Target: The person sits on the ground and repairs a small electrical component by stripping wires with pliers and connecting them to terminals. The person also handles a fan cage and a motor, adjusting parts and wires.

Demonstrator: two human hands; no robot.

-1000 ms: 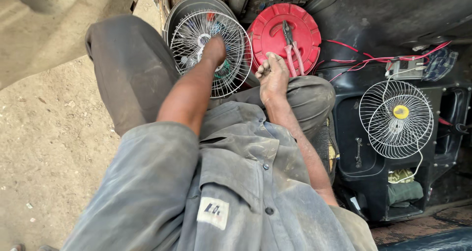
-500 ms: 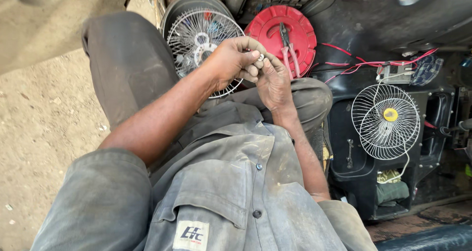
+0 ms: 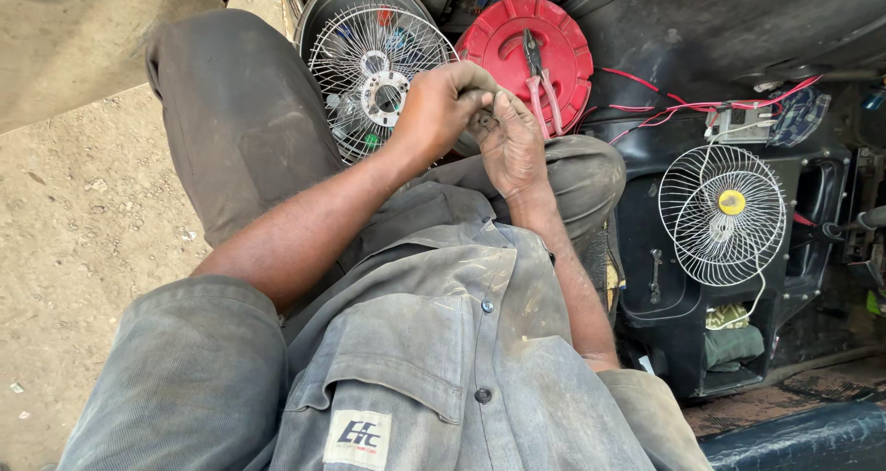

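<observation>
Head view: a small dark part, barely visible, is pinched between the closed left hand [image 3: 441, 111] and right hand [image 3: 506, 143] and could be dropped beside the wire fan guard [image 3: 378, 79] if the grip slackens.

Roadside repair workshop: dirt ground [image 3: 74, 250], pliers [image 3: 540, 74], fan grilles [image 3: 722, 214].

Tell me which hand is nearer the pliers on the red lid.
Right. The right hand is just left of and below the pliers, close to the lid edge. The left hand sits farther left, over the wire fan guard.
</observation>
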